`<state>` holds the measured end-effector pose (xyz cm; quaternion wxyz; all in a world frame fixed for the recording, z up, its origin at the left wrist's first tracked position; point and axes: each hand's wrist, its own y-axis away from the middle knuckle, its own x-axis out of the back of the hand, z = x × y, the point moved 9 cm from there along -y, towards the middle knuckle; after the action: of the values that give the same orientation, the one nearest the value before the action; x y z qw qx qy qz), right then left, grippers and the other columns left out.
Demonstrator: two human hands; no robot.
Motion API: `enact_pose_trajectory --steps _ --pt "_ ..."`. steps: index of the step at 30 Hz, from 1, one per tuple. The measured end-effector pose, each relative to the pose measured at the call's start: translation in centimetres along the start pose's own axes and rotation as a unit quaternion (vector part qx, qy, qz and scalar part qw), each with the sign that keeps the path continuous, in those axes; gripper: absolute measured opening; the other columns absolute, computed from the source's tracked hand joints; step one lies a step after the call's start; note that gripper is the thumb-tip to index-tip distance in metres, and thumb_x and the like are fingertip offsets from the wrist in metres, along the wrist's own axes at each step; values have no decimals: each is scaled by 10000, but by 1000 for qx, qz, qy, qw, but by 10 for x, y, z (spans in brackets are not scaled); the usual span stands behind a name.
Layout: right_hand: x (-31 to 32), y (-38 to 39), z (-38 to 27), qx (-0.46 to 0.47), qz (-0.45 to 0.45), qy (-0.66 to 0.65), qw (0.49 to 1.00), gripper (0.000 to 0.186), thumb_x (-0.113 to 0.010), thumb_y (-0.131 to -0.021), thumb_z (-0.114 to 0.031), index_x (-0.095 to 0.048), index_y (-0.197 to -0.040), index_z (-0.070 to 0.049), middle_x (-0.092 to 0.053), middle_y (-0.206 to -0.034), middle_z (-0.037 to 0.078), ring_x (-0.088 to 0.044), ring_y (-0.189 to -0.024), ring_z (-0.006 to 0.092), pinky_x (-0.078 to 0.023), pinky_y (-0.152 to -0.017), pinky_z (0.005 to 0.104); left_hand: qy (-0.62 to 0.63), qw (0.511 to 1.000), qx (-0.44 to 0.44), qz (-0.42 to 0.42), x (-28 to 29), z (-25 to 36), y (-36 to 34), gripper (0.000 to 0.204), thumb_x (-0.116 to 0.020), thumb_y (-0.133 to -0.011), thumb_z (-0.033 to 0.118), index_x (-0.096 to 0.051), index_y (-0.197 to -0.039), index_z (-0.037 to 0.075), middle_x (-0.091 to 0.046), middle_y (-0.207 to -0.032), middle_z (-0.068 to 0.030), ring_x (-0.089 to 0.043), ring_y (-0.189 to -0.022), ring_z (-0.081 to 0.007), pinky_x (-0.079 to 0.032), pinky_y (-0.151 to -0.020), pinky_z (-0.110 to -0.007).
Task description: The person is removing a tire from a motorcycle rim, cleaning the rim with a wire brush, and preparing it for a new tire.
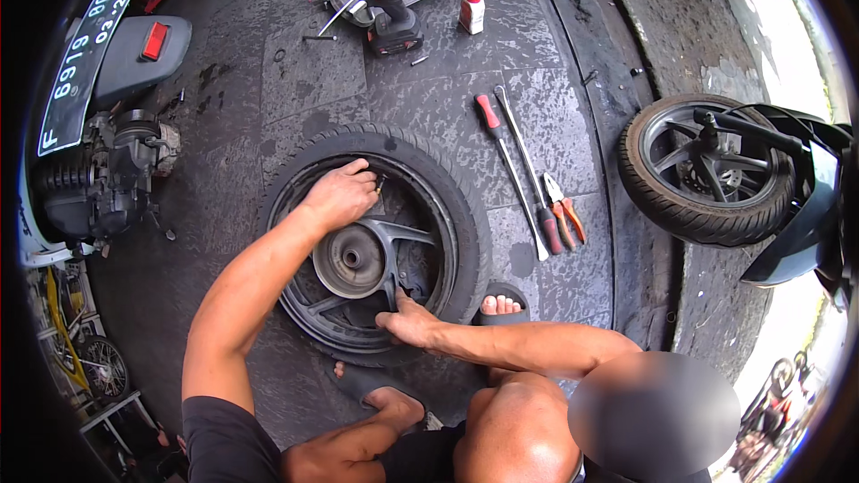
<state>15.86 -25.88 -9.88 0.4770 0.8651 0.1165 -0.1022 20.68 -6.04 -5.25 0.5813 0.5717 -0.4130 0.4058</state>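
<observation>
Motorcycle wheel (pixel 371 241), tyre fitted, flat on paved floor (pixel 295 72). Left hand (pixel 340 195): fingers closed about valve stem (pixel 380 183) at rim. Right hand (pixel 407 322): fingers gripping a spoke. Screwdrivers (pixel 514 170), pliers (pixel 562 213) beside.

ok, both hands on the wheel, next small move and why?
Probably twist the valve stem: left hand fingertips already pinch there at the rim, while the right hand braces a spoke of the wheel, lying flat on the ground.
</observation>
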Motion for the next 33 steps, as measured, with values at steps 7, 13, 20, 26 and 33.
enact_pose_trajectory --steps 7,13,20,26,33 --pt "166 71 -104 312 303 74 897 228 -616 -884 -205 -684 -920 9 -700 -839 187 -698 -788 243 -528 -722 367 464 789 402 -11 -14 43 -4 775 -636 -845 545 -496 -1212 -124 -650 -995 -335 -645 -979 -456 -512 -857 -491" --pt "321 23 -155 253 603 269 708 393 -695 -850 -317 -603 -1070 -5 -628 -1034 224 -628 -988 373 -499 -829 467 491 671 541 127 -30 53 -19 906 -713 -779 575 -471 -1213 -183 -643 -1059 -334 -635 -1053 -422 -486 -920 -429" --pt "337 -35 -165 195 575 426 671 376 -670 -845 -275 -524 -1091 -31 -594 -1084 194 -610 -1004 395 -519 -830 483 559 634 528 85 -57 52 -38 721 -713 -755 487 -593 -1071 -150 -635 -1039 -362 -632 -1049 -440 -487 -923 -440" --pt "306 105 -218 387 522 164 742 285 -584 -881 -181 -476 -1080 -8 -616 -837 280 -643 -804 425 -493 -752 465 503 680 534 16 -32 65 -26 568 -671 -756 395 -647 -946 -140 -663 -923 -336 -665 -972 -418 -503 -859 -411" --pt "327 241 -207 580 364 -305 662 599 -435 -929 -673 -511 -899 -79 -458 -648 11 -432 -524 109 -331 -459 241 551 660 504 81 -44 82 -18 495 -724 -762 358 -631 -865 -117 -674 -806 -286 -684 -818 -401 -518 -740 -425"
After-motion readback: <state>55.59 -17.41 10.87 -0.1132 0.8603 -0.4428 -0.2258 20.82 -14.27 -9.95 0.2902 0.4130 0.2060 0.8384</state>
